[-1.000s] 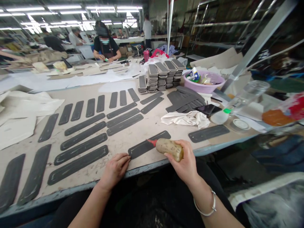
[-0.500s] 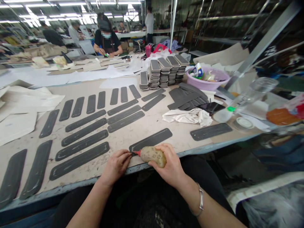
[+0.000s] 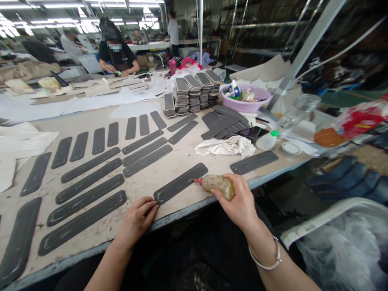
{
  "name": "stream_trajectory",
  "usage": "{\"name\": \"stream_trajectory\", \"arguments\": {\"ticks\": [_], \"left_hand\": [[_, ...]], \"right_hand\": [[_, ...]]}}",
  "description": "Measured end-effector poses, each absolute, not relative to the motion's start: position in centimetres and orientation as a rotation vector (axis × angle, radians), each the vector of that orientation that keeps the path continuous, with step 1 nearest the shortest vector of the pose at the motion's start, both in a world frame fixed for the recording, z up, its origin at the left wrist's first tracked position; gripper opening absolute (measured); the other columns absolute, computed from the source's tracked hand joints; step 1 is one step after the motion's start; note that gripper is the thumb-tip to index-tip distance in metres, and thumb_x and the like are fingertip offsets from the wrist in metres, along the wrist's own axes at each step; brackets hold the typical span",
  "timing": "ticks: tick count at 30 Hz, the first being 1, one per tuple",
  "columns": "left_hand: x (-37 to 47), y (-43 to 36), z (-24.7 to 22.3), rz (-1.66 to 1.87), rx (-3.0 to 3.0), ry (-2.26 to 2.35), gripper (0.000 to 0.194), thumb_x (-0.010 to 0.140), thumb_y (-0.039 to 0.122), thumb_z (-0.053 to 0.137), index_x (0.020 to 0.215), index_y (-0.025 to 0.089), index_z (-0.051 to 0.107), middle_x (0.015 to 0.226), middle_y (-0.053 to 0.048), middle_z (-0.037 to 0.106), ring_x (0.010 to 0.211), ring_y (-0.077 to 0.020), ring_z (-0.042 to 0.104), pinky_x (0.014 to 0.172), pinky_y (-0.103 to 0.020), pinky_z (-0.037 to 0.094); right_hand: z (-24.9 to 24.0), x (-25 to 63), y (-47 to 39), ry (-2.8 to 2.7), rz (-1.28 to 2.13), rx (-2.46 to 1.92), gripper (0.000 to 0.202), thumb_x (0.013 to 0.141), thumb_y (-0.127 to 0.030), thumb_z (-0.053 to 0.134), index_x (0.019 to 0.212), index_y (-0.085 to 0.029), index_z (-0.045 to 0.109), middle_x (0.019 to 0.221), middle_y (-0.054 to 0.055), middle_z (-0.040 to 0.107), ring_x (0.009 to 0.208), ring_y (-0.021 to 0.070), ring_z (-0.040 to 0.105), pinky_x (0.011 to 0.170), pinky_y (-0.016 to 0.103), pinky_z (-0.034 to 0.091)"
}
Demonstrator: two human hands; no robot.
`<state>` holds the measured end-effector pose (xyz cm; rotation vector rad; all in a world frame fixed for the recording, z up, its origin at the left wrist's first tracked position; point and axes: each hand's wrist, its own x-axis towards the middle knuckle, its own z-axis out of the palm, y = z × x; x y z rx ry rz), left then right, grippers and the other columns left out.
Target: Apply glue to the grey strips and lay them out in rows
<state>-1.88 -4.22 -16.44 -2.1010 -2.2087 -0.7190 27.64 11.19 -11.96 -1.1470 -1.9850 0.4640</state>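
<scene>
In my right hand (image 3: 238,198) is a stained, yellowish squeeze bottle (image 3: 217,185) with a red nozzle, my fingers wrapped round its rear end. Its tip points left, at the near long edge of a dark grey rounded strip (image 3: 178,186) lying flat on the table. My left hand (image 3: 140,218) is closed at the strip's near left end, the fingertips pinched together on its corner. A thin shiny line shows on the strip near that end. Several similar strips, one of them the long strip (image 3: 83,222), lie left of my left hand with shiny lines along their edges.
Another grey strip (image 3: 254,162) lies to the right. Behind it are a white cloth (image 3: 226,146), loose dark pieces (image 3: 224,123), stacked panels (image 3: 182,97) and a purple basin (image 3: 247,104). A metal post (image 3: 303,60) slants up at right. A co-worker (image 3: 117,52) sits across the table.
My right hand has moved the bottle rightward along the strip, away from my left hand. My left hand stays at the strip's left end. The whole view has shifted somewhat.
</scene>
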Motion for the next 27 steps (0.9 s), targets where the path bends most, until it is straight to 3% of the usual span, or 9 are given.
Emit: {"name": "stream_trajectory", "arguments": {"ticks": [6, 13, 17, 27], "left_hand": [[-1.8, -3.7, -16.1, -0.669, -2.099, -2.222, 0.027, 0.09, 0.036, 0.049, 0.086, 0.02, 0.07, 0.095, -0.004, 0.065, 0.081, -0.0131, 0.063, 0.076, -0.022, 0.052], [-1.6, -3.6, -16.3, -0.648, -2.088, -2.255, 0.024, 0.09, 0.031, 0.048, 0.087, 0.019, 0.068, 0.095, -0.004, 0.063, 0.081, -0.0127, 0.062, 0.074, -0.022, 0.051], [-1.4, -3.8, -16.3, -0.638, -2.086, -2.253, 0.023, 0.09, 0.031, 0.048, 0.089, 0.018, 0.067, 0.096, -0.005, 0.062, 0.081, -0.0129, 0.062, 0.076, -0.023, 0.051], [-1.2, -3.5, -16.2, -0.685, -2.067, -2.197, 0.022, 0.09, 0.029, 0.048, 0.086, 0.017, 0.065, 0.093, -0.005, 0.061, 0.079, -0.0129, 0.061, 0.074, -0.023, 0.051]], "right_hand": [[-11.9, 28.1, 11.6, -1.932, 0.276, -1.211, 0.039, 0.077, -0.036, 0.067, 0.111, -0.024, 0.053, 0.109, 0.01, 0.052, 0.101, 0.0274, 0.056, 0.084, 0.043, 0.052], [-12.2, 24.1, 7.9, -2.085, 0.704, -0.838, 0.048, 0.074, -0.031, 0.073, 0.115, -0.026, 0.049, 0.111, 0.007, 0.048, 0.103, 0.0217, 0.055, 0.09, 0.035, 0.051], [-12.1, 23.1, 6.9, -2.196, 0.755, -0.768, 0.053, 0.072, -0.03, 0.075, 0.117, -0.027, 0.049, 0.115, 0.008, 0.046, 0.105, 0.0221, 0.055, 0.09, 0.034, 0.051], [-12.2, 26.9, 10.6, -1.97, 0.38, -1.1, 0.041, 0.077, -0.032, 0.07, 0.112, -0.024, 0.051, 0.109, 0.009, 0.051, 0.104, 0.0266, 0.055, 0.091, 0.043, 0.049]]}}
